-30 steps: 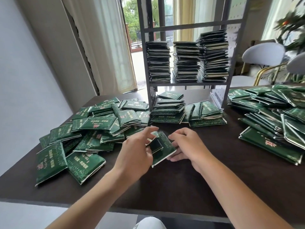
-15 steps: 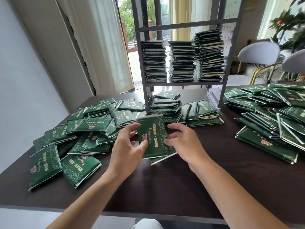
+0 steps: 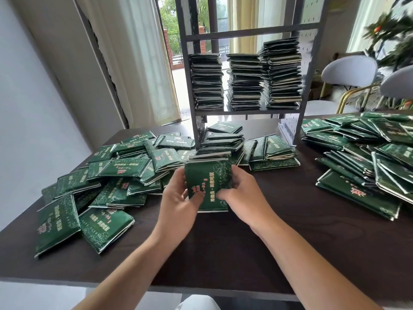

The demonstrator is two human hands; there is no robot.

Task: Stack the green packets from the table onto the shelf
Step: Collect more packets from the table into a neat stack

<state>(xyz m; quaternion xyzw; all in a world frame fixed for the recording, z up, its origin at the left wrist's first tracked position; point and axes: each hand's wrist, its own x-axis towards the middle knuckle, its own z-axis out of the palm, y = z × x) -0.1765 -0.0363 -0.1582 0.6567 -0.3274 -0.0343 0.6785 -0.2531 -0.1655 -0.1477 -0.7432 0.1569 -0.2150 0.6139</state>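
Note:
A small bundle of green packets (image 3: 209,182) stands on edge on the dark table (image 3: 223,253), held between both hands. My left hand (image 3: 178,202) grips its left side and my right hand (image 3: 241,193) grips its right side. Loose green packets lie in a heap on the left (image 3: 107,186) and in another on the right (image 3: 368,157). The grey metal shelf (image 3: 245,110) stands at the table's far side and carries three tall stacks of packets (image 3: 243,81). More packets (image 3: 225,144) are piled under it.
Two white chairs with gold legs (image 3: 348,72) stand behind the table on the right, beside a potted plant (image 3: 393,34). A curtain (image 3: 138,59) and a doorway are behind the shelf. A wall runs along the left.
The packets lay flat under my hands a second ago. Both hands have gathered them and raised them upright into a bundle squared on the table.

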